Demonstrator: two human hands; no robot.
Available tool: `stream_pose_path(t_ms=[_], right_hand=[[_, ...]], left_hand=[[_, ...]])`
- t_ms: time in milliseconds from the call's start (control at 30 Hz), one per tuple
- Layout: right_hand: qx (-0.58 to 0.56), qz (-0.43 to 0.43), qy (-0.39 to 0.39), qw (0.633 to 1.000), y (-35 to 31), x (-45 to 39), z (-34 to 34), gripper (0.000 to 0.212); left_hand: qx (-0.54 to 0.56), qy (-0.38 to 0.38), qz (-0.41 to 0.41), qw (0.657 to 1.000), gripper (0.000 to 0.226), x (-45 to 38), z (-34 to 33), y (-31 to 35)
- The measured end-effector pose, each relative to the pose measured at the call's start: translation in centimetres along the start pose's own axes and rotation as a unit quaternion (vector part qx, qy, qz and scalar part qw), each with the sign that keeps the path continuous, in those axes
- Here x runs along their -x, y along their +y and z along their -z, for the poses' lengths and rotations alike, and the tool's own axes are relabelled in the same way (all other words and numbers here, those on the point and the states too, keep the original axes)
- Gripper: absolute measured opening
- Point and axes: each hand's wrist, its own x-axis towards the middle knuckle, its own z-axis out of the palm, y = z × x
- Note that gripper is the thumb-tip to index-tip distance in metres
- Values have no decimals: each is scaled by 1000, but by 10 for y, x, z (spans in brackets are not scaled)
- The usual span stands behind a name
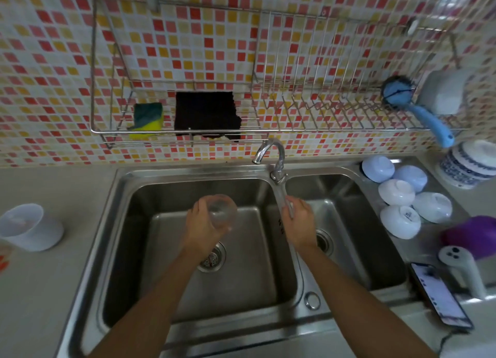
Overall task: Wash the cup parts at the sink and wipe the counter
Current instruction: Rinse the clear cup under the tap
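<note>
My left hand [200, 223] grips a clear cup part [222, 210] above the left basin of the steel double sink [126, 223], over the drain [212, 257]. My right hand [299, 220] is curled round the long tap handle [280, 194] on the divider between the basins. The curved tap spout [268, 149] points toward the left basin; no water stream is visible. A white cup [29, 227] stands on the grey counter [53, 290] at the left.
A wall rack [188, 132] holds a yellow-green sponge [147, 118] and a dark cloth [206, 114]; a blue brush [418, 110] hangs at its right. Upturned white bowls [400, 220], a purple item [472, 236], a white dispenser [461, 266], a patterned jar [469, 167] and a phone [440, 296] fill the right side.
</note>
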Motion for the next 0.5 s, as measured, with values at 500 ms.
stream_pose_path(t_ms=[500], right_hand=[[37,-76,-78,993,-18,-105,-14,24]], left_hand=[[61,4,-33,998,85,-51,-24,43]])
